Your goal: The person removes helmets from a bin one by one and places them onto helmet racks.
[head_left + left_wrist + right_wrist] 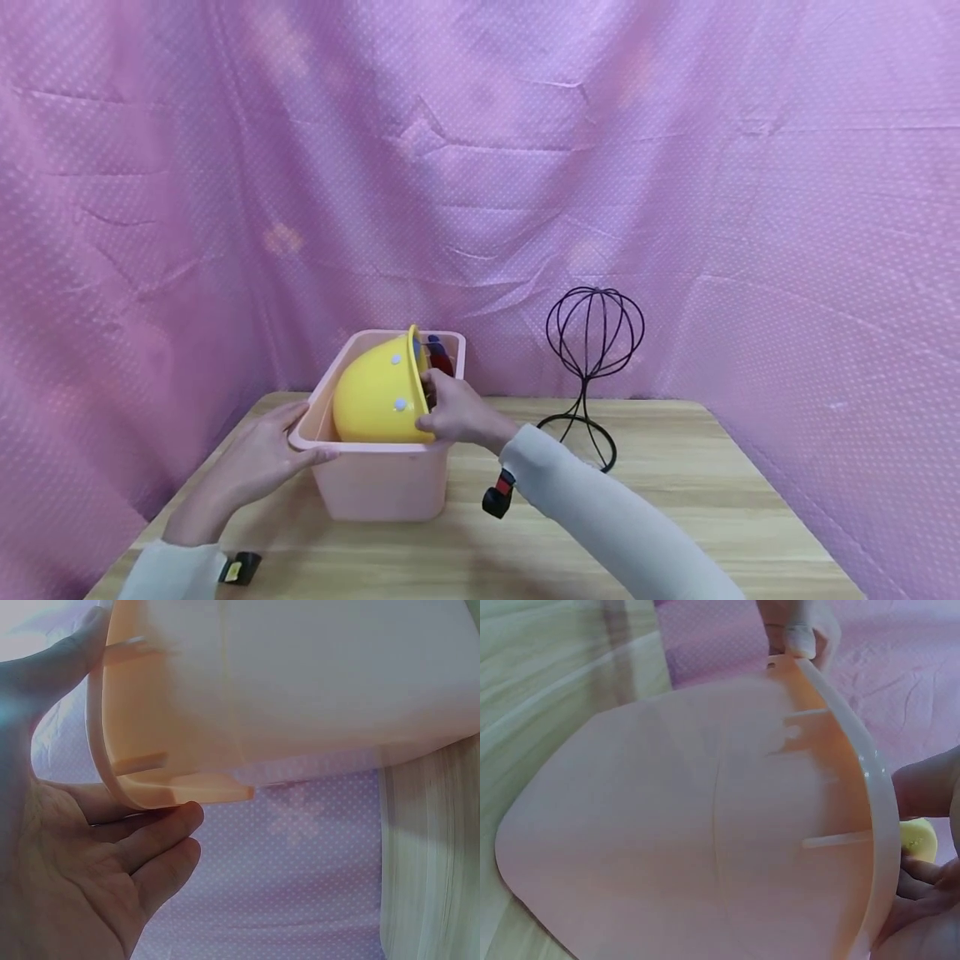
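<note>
A yellow safety helmet (375, 396) lies tipped on its side inside a pink plastic bin (382, 483), its brim facing right and rising above the bin's edge. My right hand (457, 408) grips the brim, with the thumb on the outer side and the fingers reaching into the helmet. The left hand (262, 450) holds the bin's near left corner, thumb over the front rim and fingers along the side; the left wrist view shows those fingers (169, 855) just under the rim. Only a bit of yellow helmet (919, 838) shows in the right wrist view.
Behind the helmet, a dark red and blue item (440, 357) sits in the bin, mostly hidden. A black wire stand (585, 392) with a round cage top stands right of the bin on the wooden table (675, 483). Pink dotted cloth (480, 183) hangs around the table.
</note>
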Action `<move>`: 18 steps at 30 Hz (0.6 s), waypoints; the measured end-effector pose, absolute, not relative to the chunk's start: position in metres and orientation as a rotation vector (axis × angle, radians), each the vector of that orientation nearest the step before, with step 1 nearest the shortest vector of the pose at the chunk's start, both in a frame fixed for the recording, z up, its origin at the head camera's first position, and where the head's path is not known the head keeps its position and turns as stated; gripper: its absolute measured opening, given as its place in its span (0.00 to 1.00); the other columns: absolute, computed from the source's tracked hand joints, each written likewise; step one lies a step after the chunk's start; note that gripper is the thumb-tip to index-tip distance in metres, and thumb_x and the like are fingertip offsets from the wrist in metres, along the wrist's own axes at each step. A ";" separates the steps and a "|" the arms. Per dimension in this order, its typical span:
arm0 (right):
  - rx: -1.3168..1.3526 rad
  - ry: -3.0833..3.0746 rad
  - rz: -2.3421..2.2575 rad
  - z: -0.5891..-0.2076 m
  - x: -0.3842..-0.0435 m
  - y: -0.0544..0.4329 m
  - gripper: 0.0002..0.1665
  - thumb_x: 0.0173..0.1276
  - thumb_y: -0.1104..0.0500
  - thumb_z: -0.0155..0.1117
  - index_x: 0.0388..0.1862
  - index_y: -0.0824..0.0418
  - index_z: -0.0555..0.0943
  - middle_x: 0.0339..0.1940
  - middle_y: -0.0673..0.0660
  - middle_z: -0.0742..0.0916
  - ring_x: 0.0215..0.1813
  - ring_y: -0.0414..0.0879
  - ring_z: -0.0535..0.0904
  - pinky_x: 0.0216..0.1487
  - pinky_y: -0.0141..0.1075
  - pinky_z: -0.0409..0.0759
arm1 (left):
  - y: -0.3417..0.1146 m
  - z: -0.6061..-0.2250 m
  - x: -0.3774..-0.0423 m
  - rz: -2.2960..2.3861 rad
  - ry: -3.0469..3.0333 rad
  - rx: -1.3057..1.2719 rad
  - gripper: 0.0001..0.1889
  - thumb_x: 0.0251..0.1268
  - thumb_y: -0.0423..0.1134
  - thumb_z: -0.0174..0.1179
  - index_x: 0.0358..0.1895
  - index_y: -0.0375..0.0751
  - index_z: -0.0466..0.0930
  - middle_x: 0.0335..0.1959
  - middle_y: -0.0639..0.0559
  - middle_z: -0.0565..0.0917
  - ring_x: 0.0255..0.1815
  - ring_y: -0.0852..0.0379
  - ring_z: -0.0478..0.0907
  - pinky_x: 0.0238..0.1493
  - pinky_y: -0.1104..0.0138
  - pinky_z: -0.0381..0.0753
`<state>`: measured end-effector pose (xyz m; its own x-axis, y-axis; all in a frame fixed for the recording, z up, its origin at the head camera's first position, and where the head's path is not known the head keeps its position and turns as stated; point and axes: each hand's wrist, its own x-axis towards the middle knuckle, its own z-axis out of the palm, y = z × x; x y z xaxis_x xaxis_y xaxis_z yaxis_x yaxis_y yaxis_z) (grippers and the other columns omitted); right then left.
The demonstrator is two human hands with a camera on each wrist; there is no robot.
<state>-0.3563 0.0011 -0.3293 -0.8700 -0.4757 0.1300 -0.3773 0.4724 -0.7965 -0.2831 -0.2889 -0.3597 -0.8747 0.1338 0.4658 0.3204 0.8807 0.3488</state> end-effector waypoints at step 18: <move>-0.361 2.405 -1.911 -0.326 -0.363 -0.002 0.32 0.55 0.74 0.66 0.61 0.65 0.77 0.55 0.62 0.87 0.53 0.52 0.86 0.57 0.44 0.87 | -0.290 -0.362 -0.281 -0.564 -2.596 -0.349 0.46 0.55 0.69 0.68 0.69 0.36 0.74 0.62 0.36 0.83 0.62 0.33 0.80 0.59 0.36 0.78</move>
<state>-0.3627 -0.0016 -0.3260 -0.9715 -0.2116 0.1066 -0.1516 0.2095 -0.9660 -0.2814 -0.2901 -0.3625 -0.8627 0.1455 0.4843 0.3334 0.8838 0.3283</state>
